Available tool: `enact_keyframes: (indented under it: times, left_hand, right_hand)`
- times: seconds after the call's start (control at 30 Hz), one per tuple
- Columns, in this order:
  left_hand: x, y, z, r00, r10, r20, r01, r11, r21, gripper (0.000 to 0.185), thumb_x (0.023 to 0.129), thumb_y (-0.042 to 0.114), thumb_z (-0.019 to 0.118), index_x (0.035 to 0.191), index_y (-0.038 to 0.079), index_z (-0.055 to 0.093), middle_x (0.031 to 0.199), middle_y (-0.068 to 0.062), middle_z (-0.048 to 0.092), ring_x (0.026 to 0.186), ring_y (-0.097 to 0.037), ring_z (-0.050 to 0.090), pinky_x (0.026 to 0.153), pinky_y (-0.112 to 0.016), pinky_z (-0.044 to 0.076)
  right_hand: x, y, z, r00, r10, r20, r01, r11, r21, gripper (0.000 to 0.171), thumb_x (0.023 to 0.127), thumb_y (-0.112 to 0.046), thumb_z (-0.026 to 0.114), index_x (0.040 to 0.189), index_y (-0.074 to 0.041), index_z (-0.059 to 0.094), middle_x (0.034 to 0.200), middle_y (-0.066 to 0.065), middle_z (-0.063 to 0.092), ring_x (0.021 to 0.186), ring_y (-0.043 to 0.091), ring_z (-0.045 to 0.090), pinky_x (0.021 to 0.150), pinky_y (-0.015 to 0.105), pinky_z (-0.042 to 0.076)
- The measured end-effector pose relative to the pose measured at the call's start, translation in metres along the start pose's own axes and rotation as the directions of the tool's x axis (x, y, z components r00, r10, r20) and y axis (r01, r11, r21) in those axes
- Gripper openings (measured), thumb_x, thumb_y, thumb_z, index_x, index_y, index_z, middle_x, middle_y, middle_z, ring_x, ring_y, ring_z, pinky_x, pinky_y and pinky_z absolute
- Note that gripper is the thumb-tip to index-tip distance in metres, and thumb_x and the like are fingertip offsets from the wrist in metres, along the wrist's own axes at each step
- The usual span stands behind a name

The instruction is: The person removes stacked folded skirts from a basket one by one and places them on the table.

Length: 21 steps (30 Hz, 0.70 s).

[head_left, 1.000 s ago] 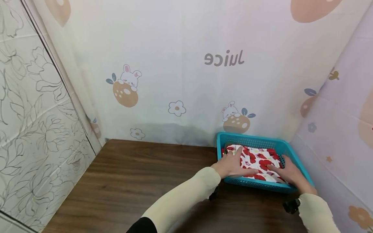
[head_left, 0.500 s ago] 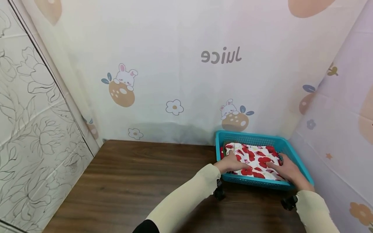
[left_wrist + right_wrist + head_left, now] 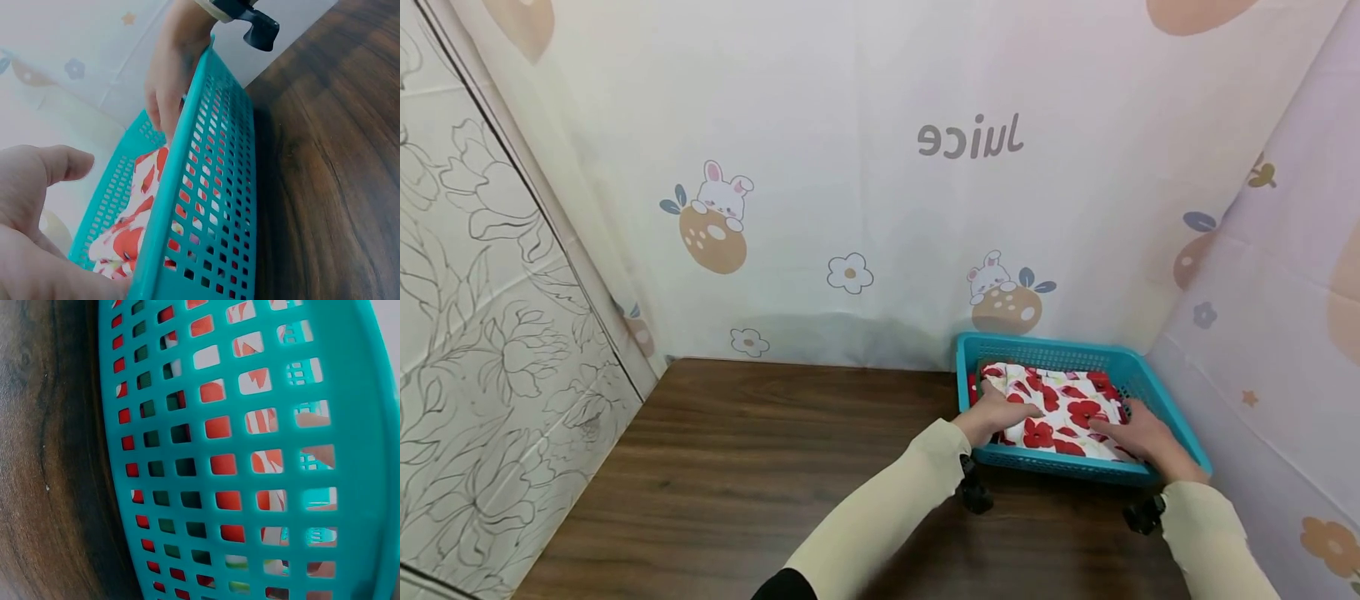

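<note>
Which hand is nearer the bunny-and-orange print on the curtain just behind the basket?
Left. The left hand rests on the folded cloth at the basket's left end, below the print; the right hand lies farther right.

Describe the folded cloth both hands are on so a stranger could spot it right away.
Find the dark wooden table, then the teal plastic basket at its far right corner. Inside lies the folded white cloth printed with red flowers, the only patterned fabric in the basket.

A dark wood-grain table (image 3: pixel 760 467) carries a teal perforated basket (image 3: pixel 1045 354) at its far right corner, against the printed curtain (image 3: pixel 880 208).
</note>
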<state>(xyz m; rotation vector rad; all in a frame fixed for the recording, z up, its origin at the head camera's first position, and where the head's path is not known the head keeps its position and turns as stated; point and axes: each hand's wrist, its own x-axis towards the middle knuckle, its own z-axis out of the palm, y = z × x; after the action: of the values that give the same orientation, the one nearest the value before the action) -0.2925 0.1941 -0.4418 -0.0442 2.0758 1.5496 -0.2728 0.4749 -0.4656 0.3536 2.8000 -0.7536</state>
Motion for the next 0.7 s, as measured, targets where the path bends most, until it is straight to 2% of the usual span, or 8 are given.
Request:
enact_keyframes:
  times: [0.13,0.23,0.3,0.4,0.5,0.7]
  left_hand:
    - [0.005,-0.002,-0.001,1.0,0.008,-0.027,-0.01,0.998,-0.063,0.102,0.087,0.031,0.083,0.161,0.02,0.013,0.148,-0.013,0.038,0.129,-0.035,0.045,0.112,-0.061,0.042]
    - [0.007,-0.004,-0.001,0.999,0.036,-0.013,-0.037,0.997,-0.074,0.096,0.087,0.028,0.083,0.158,0.023,0.019,0.144,-0.014,0.043,0.115,-0.034,0.056,0.106,-0.061,0.046]
    - [0.007,-0.004,0.0,0.998,0.06,-0.002,-0.06,0.996,-0.068,0.092,0.088,0.027,0.084,0.157,0.024,0.022,0.142,-0.013,0.046,0.109,-0.033,0.059,0.105,-0.06,0.047]
    - [0.009,-0.007,0.003,0.995,0.101,0.007,-0.1,0.993,-0.059,0.09,0.088,0.024,0.083,0.157,0.024,0.025,0.142,-0.013,0.048,0.115,-0.033,0.058,0.108,-0.059,0.046]
    - [0.013,-0.01,0.006,0.991,0.135,-0.008,-0.135,0.99,-0.046,0.088,0.087,0.015,0.084,0.155,0.024,0.03,0.144,-0.011,0.048,0.124,-0.031,0.051,0.109,-0.056,0.046]
    - [0.012,-0.011,0.01,0.982,0.186,-0.034,-0.183,0.98,0.071,0.085,0.084,0.006,0.085,0.152,0.025,0.038,0.143,-0.008,0.053,0.121,-0.027,0.053,0.104,-0.05,0.052]
  right_hand:
    - [0.001,0.002,-0.001,1.0,-0.005,0.002,0.005,1.0,-0.005,0.117,0.09,-0.06,0.069,0.15,0.022,0.01,0.145,0.05,0.022,0.127,0.066,0.031,0.098,0.075,0.044]
    - [0.001,0.003,-0.002,1.0,-0.009,0.004,0.009,1.0,-0.013,0.117,0.09,-0.061,0.069,0.149,0.022,0.012,0.144,0.05,0.022,0.126,0.066,0.031,0.098,0.074,0.045]
    - [0.0,0.003,-0.003,1.0,-0.021,0.003,0.021,1.0,-0.021,0.115,0.091,-0.061,0.068,0.15,0.021,0.013,0.144,0.051,0.022,0.127,0.066,0.031,0.097,0.075,0.044]
    - [-0.002,0.001,-0.003,0.998,-0.054,-0.011,0.054,0.998,-0.03,0.109,0.092,-0.058,0.067,0.151,0.019,0.016,0.145,0.051,0.022,0.127,0.066,0.03,0.097,0.077,0.043]
    - [-0.003,0.0,-0.002,0.996,-0.082,-0.025,0.081,0.996,-0.031,0.106,0.093,-0.054,0.068,0.151,0.018,0.017,0.146,0.05,0.023,0.127,0.067,0.031,0.096,0.077,0.043]
    - [-0.002,0.001,-0.003,0.994,-0.109,-0.029,0.108,0.994,-0.031,0.1,0.093,-0.047,0.072,0.15,0.016,0.021,0.145,0.049,0.024,0.127,0.066,0.03,0.097,0.078,0.041]
